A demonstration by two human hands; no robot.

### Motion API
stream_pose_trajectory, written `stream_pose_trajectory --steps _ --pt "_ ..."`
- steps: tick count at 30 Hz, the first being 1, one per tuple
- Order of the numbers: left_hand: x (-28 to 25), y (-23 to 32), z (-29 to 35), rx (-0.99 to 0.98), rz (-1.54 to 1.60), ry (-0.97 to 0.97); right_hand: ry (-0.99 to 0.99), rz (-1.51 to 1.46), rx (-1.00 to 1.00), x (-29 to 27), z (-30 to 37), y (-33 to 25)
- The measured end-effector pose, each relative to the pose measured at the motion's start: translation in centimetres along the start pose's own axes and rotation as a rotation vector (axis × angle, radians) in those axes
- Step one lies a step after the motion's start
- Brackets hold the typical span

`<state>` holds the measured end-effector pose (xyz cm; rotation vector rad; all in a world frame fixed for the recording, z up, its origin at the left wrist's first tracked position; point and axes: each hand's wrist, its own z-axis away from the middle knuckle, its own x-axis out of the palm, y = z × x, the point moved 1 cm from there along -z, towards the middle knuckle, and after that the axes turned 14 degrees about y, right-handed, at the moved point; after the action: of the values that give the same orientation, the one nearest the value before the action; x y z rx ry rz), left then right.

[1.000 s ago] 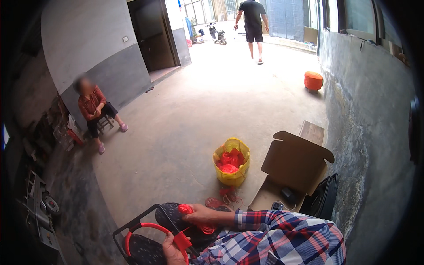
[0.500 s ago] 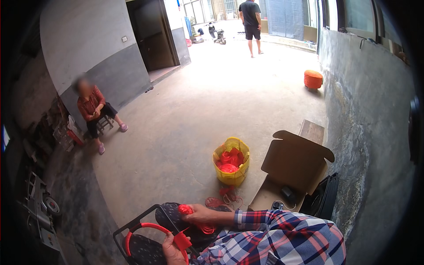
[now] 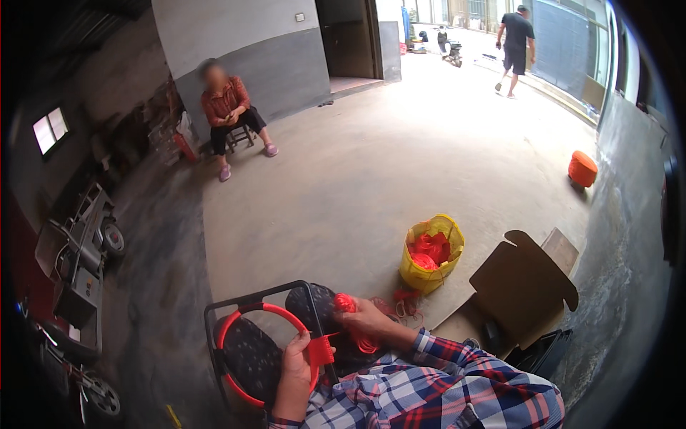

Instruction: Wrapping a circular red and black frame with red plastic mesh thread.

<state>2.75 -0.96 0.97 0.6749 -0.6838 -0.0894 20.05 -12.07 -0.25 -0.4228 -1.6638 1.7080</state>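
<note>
A black rectangular frame (image 3: 257, 295) with a red ring (image 3: 247, 309) inside it rests over my lap. My left hand (image 3: 294, 361) is closed around the ring's right side. Beside those fingers, a flat band of red cord windings (image 3: 321, 351) sits where the ring meets the frame. My right hand (image 3: 371, 319), to the right of the frame, grips a bundle of red cord (image 3: 344, 303). A strand runs from the windings toward that hand. More loops of red cord (image 3: 366, 344) hang below it over my knee.
A yellow bucket-like bag (image 3: 423, 277) of red cord stands ahead, with loose cord beside it. To its right is an open cardboard box (image 3: 525, 282). A seated person (image 3: 227, 107) is at far left, another (image 3: 516, 43) walks far right. An orange stool (image 3: 583, 170) stands by the wall.
The view has swung left, shifting the room rightward in the picture. My right hand still holds the cord bundle and my left the ring. The far person has taken steps.
</note>
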Motion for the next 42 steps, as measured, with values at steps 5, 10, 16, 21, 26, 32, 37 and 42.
stream_pose_trajectory --steps 5,10,16,21,26,32,37,42 --pt "-0.2 0.0 0.3 0.008 0.005 0.048 0.042 0.061 -0.029 0.3 0.2 -0.3" --pt "-0.3 -0.1 0.1 -0.006 0.019 0.024 0.036 0.064 -0.046 0.0 0.0 0.3" --pt "-0.1 0.2 0.1 -0.005 0.000 -0.013 0.043 0.105 -0.052 0.1 0.0 -0.4" --pt "0.0 0.3 0.1 -0.013 0.001 -0.007 0.013 0.061 0.017 0.4 1.0 -1.8" --pt "-0.5 -0.1 0.2 0.003 -0.009 0.014 -0.413 0.391 0.054 0.4 3.4 -4.2" --pt "-0.4 -0.2 0.3 -0.030 -0.062 0.065 -0.312 0.407 -0.012 -0.1 4.2 -4.4" --pt "2.0 1.1 2.0 -0.035 -0.117 0.059 -0.135 0.265 0.050 -5.1 1.9 -3.1" --pt "1.3 0.7 1.2 -0.001 -0.006 -0.041 0.364 -0.121 0.247 -14.3 0.6 -2.9"
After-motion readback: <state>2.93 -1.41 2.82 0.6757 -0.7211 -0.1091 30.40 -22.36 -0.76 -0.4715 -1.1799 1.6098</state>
